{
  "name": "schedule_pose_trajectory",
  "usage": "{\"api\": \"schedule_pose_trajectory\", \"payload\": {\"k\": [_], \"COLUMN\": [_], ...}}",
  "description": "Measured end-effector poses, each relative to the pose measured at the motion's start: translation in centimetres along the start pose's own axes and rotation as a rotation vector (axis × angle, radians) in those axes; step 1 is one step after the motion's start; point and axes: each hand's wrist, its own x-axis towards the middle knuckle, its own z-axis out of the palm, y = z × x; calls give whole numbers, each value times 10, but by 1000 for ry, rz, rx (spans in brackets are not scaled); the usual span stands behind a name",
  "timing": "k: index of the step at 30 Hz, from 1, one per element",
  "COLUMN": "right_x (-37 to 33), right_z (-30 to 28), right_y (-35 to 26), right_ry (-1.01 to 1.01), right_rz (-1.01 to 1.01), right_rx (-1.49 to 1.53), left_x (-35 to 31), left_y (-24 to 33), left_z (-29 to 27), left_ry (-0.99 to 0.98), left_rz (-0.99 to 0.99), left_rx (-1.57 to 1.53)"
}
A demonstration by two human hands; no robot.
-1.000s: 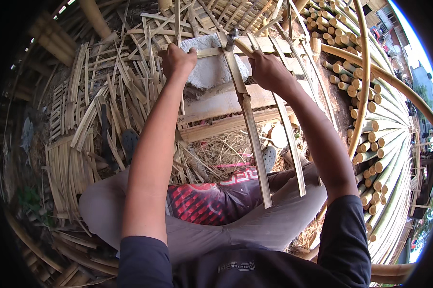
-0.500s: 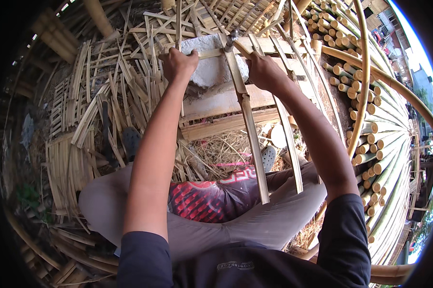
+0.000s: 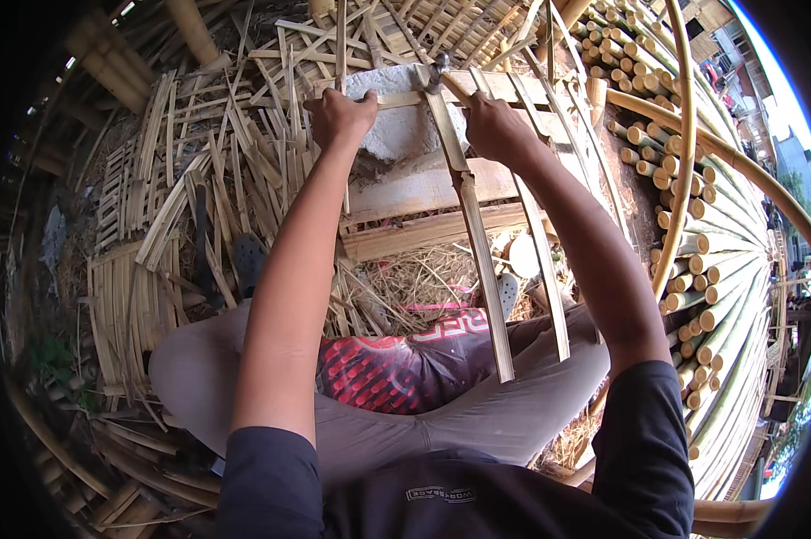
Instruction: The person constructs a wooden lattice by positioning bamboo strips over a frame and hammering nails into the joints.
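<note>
My left hand (image 3: 343, 119) is closed around the left end of a pale bamboo crosspiece (image 3: 396, 100), near an upright strip. In my right hand (image 3: 497, 131) is the wooden handle of a hammer (image 3: 439, 74). Its dark metal head is at the upper part of a long bamboo slat (image 3: 467, 198), where the slat crosses the crosspiece; whether it touches cannot be made out. This slat runs back toward my lap, beside a second slat (image 3: 540, 265). Under the joined strips sits a rough whitish block (image 3: 396, 142) on a wooden bench (image 3: 370, 203).
Loose split bamboo strips (image 3: 235, 144) cover the ground on the left. Stacked round bamboo poles (image 3: 711, 269) fill the right side, with a curved pole (image 3: 684, 153) before them. A dark long blade-like object (image 3: 201, 238) lies left of my leg. Straw (image 3: 423, 278) lies below the bench.
The view has shifted slightly, and the strips appear a little further right. Both hands keep their holds, and the hammer head stays by the same crossing.
</note>
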Motion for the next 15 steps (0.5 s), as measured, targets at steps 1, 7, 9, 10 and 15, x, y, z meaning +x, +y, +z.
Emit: {"api": "schedule_pose_trajectory", "payload": {"k": [1,7,9,10,15], "right_x": [3,-1,-8,-10,-20], "right_z": [-17,-31,-16,0,13], "right_y": [-11,-25,-17,-13,0], "right_ry": [-44,322,145,94,46], "right_rz": [-13,-20,54,62,49], "right_rx": [-1,142,85,71,57], "left_x": [3,7,4,9,-1], "left_y": [-1,-8,-6,-10,-3], "left_z": [-1,-1,-2,-1,-6], "left_ry": [33,91,62,72,38], "left_rz": [-2,-10,-7,0,22], "left_rx": [-19,-62,-105,-105,-45]}}
